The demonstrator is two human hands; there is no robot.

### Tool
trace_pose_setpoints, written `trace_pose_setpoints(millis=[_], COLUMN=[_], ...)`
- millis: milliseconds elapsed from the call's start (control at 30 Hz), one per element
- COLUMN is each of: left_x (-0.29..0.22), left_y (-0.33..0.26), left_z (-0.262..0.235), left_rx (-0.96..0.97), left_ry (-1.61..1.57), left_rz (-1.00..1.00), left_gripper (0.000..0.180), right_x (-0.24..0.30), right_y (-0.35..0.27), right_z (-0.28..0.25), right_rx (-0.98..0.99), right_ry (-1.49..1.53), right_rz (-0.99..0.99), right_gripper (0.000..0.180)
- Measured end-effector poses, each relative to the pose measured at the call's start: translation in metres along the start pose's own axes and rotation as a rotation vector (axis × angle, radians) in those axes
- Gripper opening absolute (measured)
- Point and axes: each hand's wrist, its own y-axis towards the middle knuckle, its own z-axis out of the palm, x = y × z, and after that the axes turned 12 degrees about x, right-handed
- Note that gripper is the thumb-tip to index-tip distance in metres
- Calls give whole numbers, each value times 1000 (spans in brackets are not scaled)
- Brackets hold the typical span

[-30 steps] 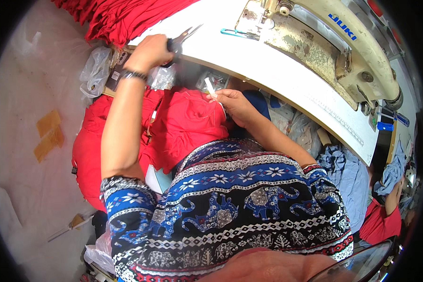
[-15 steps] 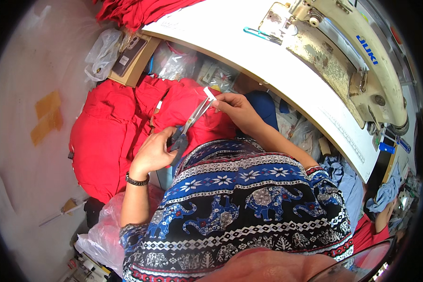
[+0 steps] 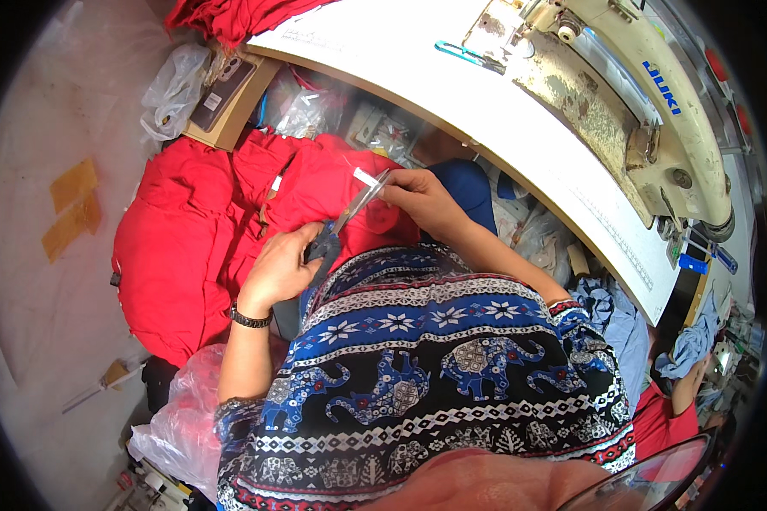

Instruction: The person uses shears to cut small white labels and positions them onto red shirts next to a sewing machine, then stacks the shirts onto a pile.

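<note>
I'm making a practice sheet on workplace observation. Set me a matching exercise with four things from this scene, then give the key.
Column one
1. scissors
2. small strip
3. cloth beneath the scissors
4. sewing machine

Column two
A. red and bunched
B. on the white tabletop
C. gripped in the left hand
D. white, at the fingers of the right hand

Right pairs: 1-C, 2-D, 3-A, 4-B

A sewing machine [image 3: 700, 153] stands on a white table [image 3: 486, 106].
</note>
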Motion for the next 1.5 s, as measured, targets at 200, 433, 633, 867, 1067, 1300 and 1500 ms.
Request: trace_pose_setpoints(millis=[200, 433, 633, 867, 1067, 1300, 1500], left_x=[1, -30, -77, -79, -47, -4, 15], left_y=[7, 119, 228, 133, 68, 73, 24], left_z=[2, -87, -124, -69, 28, 46, -51], left_rx=[-42, -530, -533, -406, -295, -338, -869], left_ry=[-356, 325, 532, 389, 445, -199, -390], left_rz=[99, 171, 145, 300, 34, 52, 18], left_gripper=[19, 35, 38, 40, 50, 33, 28], right_x=[-15, -65, -98, -89, -59, -22, 44], right_y=[0, -12, -30, -32, -18, -1, 20], right_z=[-6, -37, -41, -41, -33, -17, -43], right_rx=[-90, -25, 206, -207, -117, -112, -366], right_ry=[-15, -96, -601, 39, 467, -31, 96], right_rz=[-35, 192, -21, 188, 88, -151, -359], right_gripper=[15, 38, 45, 37, 28, 25, 30])
